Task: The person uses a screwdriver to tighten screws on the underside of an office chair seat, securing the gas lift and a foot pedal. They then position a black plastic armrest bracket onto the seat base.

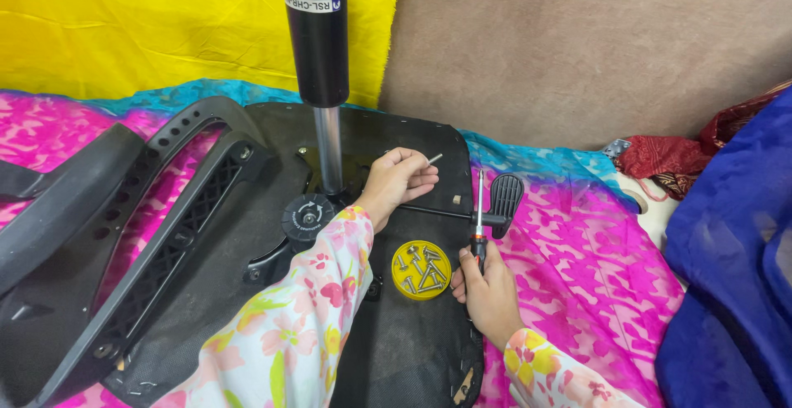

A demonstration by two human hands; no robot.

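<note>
Lying upside down on a pink patterned cloth (577, 243), a black chair seat (396, 350) fills the near middle of the scene. At the far left, two black armrests (124, 235) with rows of holes slant across the seat's left edge. Just right of them sits a round black knob (308, 216), and from beside it a black cylinder (317, 37) on a shiny metal rod rises straight up out of view.

Right of the rod, the left hand (398, 183) reaches in over the seat, its flowered sleeve crossing the near side. Its fingers are curled closed, pinching a small silver screw (434, 159) that pokes out to the right of the fingertips.

Near that arm, a little yellow lid (421, 270) rests on the seat, holding a heap of silver screws.

Just right of the lid, the right hand (487, 288) is wrapped tight around the dark handle of a screwdriver (479, 214), which stands nearly upright with its thin shaft pointing away toward the far side. Beside the shaft, a black lever paddle (505, 198) sticks out past the seat's right edge.

At the far right lies a heap of blue fabric (726, 251), with red cloth (672, 156) behind it. A yellow sheet (165, 33) hangs at the far left.
</note>
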